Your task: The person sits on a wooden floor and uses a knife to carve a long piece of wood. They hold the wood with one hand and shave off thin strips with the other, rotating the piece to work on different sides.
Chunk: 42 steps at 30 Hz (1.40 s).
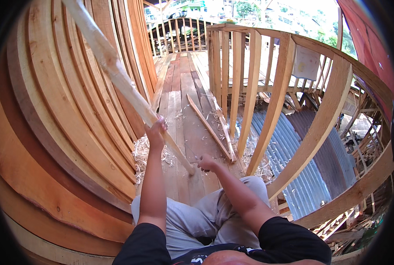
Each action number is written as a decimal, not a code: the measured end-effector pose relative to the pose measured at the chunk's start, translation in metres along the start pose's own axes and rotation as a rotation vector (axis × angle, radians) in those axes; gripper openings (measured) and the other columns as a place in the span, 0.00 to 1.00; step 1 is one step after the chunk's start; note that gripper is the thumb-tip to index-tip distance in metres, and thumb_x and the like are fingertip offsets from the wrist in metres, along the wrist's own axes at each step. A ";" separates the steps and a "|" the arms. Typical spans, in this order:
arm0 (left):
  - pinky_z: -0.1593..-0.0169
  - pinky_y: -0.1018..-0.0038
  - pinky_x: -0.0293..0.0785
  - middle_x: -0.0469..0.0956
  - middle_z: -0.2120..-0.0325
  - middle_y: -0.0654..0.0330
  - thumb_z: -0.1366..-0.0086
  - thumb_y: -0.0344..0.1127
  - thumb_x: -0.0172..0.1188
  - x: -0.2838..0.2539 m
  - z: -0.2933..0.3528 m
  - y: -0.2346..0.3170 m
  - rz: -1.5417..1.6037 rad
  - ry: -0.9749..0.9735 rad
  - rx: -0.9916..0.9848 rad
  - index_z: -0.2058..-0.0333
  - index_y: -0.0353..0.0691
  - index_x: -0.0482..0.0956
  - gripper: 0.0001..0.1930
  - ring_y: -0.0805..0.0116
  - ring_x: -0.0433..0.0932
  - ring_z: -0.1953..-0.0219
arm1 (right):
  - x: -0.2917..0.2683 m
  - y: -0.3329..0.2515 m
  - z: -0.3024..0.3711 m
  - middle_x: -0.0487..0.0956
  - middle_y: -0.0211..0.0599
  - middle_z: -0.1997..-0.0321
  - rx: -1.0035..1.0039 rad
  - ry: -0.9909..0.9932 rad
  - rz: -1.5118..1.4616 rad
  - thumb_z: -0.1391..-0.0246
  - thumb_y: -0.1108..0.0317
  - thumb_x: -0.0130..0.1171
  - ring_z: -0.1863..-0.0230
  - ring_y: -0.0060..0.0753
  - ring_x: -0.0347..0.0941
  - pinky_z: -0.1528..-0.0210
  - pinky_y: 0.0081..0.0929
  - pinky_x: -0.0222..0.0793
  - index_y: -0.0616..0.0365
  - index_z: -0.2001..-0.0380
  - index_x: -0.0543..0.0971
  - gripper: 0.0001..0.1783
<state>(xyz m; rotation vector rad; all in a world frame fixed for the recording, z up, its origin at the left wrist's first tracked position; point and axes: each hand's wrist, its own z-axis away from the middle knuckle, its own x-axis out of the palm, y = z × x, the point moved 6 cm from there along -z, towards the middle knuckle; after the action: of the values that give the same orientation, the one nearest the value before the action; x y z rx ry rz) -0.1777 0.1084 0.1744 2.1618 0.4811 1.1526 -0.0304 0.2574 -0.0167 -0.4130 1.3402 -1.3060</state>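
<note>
A long, pale, peeled wooden pole (122, 81) slants from the upper left down to the plank floor between my legs. My left hand (156, 131) is closed round it above its lower end. My right hand (207, 163) is closed just right of that lower end, apart from the pole. A thin, faint line sticks out from the right fist toward the pole; what the fist holds is too small and blurred to name. Curled wood shavings (143, 160) lie on the floor beside the left forearm.
Upright boards (51, 79) lean along the left side. Two narrow wood strips (209, 126) lie on the floorboards (175, 106) ahead. A wooden railing (274, 104) curves along the right, with corrugated metal sheets (289, 152) below it. A red tarp (373, 48) hangs at the upper right.
</note>
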 end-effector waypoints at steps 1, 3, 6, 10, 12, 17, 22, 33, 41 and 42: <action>0.75 0.78 0.63 0.66 0.81 0.65 0.42 0.28 0.58 0.012 0.013 0.007 0.026 -0.006 0.006 0.66 0.36 0.69 0.08 0.76 0.65 0.81 | -0.018 0.001 0.002 0.77 0.43 0.75 -0.032 0.015 0.016 0.43 0.66 0.53 0.81 0.33 0.71 0.83 0.32 0.64 0.69 0.65 0.80 0.14; 0.73 0.78 0.63 0.63 0.81 0.65 0.43 0.29 0.59 0.017 0.023 0.031 0.055 -0.007 0.068 0.64 0.36 0.68 0.10 0.76 0.64 0.80 | -0.047 -0.006 -0.005 0.77 0.40 0.75 -0.176 0.207 0.005 0.42 0.65 0.54 0.76 0.30 0.72 0.78 0.30 0.67 0.66 0.68 0.80 0.13; 0.71 0.78 0.63 0.61 0.82 0.65 0.44 0.30 0.58 -0.032 0.027 0.041 0.062 0.069 0.097 0.64 0.38 0.67 0.11 0.75 0.63 0.79 | -0.043 -0.009 -0.006 0.77 0.38 0.72 -0.188 0.237 -0.067 0.40 0.63 0.56 0.68 0.25 0.72 0.66 0.27 0.68 0.64 0.68 0.78 0.12; 0.71 0.75 0.62 0.60 0.83 0.64 0.45 0.32 0.55 -0.037 0.046 0.041 0.035 -0.038 0.072 0.67 0.41 0.65 0.09 0.73 0.62 0.79 | -0.030 0.005 -0.024 0.79 0.47 0.64 -0.240 0.149 -0.293 0.43 0.62 0.59 0.66 0.37 0.75 0.58 0.33 0.69 0.64 0.57 0.76 0.16; 0.70 0.73 0.61 0.59 0.83 0.63 0.45 0.33 0.53 -0.030 0.057 0.051 -0.031 -0.037 0.111 0.70 0.42 0.63 0.08 0.72 0.61 0.79 | -0.019 0.003 -0.047 0.79 0.48 0.63 -0.292 0.116 -0.156 0.43 0.63 0.59 0.63 0.38 0.75 0.57 0.34 0.69 0.64 0.57 0.75 0.16; 0.67 0.71 0.60 0.58 0.84 0.63 0.45 0.35 0.50 -0.021 0.060 0.053 -0.117 -0.089 0.190 0.72 0.43 0.60 0.08 0.72 0.58 0.80 | -0.012 -0.033 -0.042 0.78 0.44 0.66 -0.286 0.149 -0.032 0.40 0.62 0.55 0.62 0.32 0.74 0.58 0.32 0.69 0.65 0.57 0.74 0.16; 0.67 0.71 0.59 0.58 0.84 0.63 0.44 0.36 0.50 -0.022 0.048 0.031 -0.142 -0.165 0.213 0.72 0.44 0.59 0.08 0.72 0.57 0.80 | -0.017 -0.007 -0.056 0.78 0.45 0.66 -0.263 0.205 0.029 0.39 0.62 0.53 0.64 0.33 0.74 0.59 0.32 0.69 0.65 0.56 0.74 0.16; 0.65 0.71 0.59 0.58 0.83 0.65 0.41 0.39 0.49 -0.022 0.054 0.035 -0.200 -0.215 0.178 0.71 0.45 0.60 0.08 0.73 0.59 0.78 | 0.025 0.028 -0.061 0.75 0.37 0.75 0.174 -0.260 -0.186 0.35 0.55 0.46 0.77 0.28 0.68 0.72 0.29 0.65 0.66 0.68 0.73 0.21; 0.66 0.71 0.59 0.58 0.83 0.64 0.42 0.38 0.50 -0.028 0.055 0.038 -0.186 -0.189 0.215 0.70 0.44 0.60 0.08 0.73 0.58 0.79 | 0.040 -0.010 -0.044 0.76 0.62 0.64 0.120 0.021 0.138 0.35 0.47 0.30 0.62 0.62 0.72 0.56 0.49 0.67 0.72 0.67 0.76 0.36; 0.67 0.71 0.59 0.58 0.83 0.63 0.42 0.37 0.50 -0.027 0.054 0.037 -0.182 -0.182 0.227 0.70 0.44 0.59 0.08 0.73 0.58 0.79 | 0.041 -0.016 -0.041 0.76 0.70 0.57 0.079 0.056 0.136 0.35 0.49 0.31 0.53 0.71 0.72 0.49 0.54 0.67 0.75 0.62 0.77 0.36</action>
<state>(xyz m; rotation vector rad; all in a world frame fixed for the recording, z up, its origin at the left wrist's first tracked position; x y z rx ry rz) -0.1465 0.0459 0.1610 2.3332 0.7392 0.8266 -0.0840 0.2355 -0.0343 -0.2284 1.3345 -1.2601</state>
